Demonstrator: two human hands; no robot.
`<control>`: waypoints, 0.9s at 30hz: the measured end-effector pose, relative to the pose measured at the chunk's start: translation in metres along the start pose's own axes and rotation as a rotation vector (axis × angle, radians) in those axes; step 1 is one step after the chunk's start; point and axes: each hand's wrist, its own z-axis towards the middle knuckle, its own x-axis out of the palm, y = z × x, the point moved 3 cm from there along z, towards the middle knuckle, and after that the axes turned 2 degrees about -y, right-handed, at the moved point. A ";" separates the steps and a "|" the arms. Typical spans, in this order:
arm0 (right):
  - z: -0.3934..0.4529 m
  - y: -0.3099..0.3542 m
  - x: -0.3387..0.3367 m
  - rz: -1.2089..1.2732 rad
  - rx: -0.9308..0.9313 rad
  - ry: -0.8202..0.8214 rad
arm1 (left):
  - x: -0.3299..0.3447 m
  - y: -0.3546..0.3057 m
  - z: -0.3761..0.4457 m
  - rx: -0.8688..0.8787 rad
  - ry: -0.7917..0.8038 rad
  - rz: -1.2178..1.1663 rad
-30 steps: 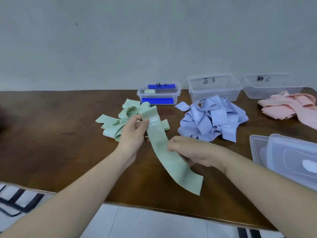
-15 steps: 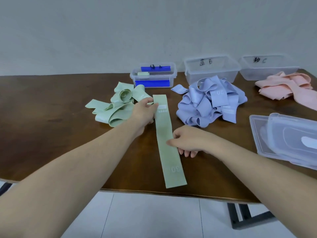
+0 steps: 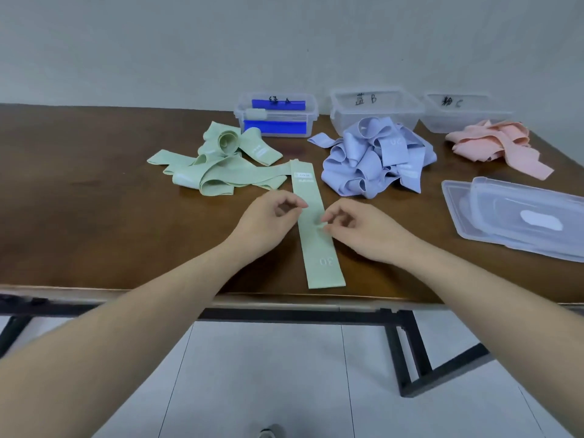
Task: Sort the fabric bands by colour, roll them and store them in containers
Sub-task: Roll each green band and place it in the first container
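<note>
One green band (image 3: 319, 248) lies flat and straight on the brown table (image 3: 94, 216), running from the green pile to the near edge, with "30" printed near its near end. My left hand (image 3: 268, 224) sits at its left edge and my right hand (image 3: 360, 230) at its right edge, both about halfway along. Thumb and forefinger of each hand meet on the band, which wrinkles slightly under the right fingertips. Behind lie the green pile (image 3: 218, 165), the blue pile (image 3: 376, 162) and the pink pile (image 3: 496, 145).
Three clear containers stand along the back: one (image 3: 275, 116) holding blue items behind the green pile, container B (image 3: 376, 104), and container C (image 3: 458, 110). Stacked clear lids (image 3: 518, 213) lie at the right. The near table edge runs just below the band's end.
The band, held up a second ago, now lies flat on the table. My left hand has left its far end and moved back to the middle, opposite my right hand.
</note>
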 end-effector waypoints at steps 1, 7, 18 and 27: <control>-0.008 0.000 0.000 -0.008 -0.051 -0.017 | -0.001 -0.001 -0.009 0.038 0.024 0.023; -0.055 -0.004 0.007 -0.237 -0.275 0.020 | 0.001 -0.001 -0.059 0.293 0.142 0.084; -0.085 -0.003 0.011 -0.507 -0.356 -0.030 | 0.013 -0.006 -0.095 0.477 0.063 0.448; -0.084 0.006 0.013 -0.470 -0.362 -0.130 | 0.015 -0.017 -0.105 0.474 -0.014 0.452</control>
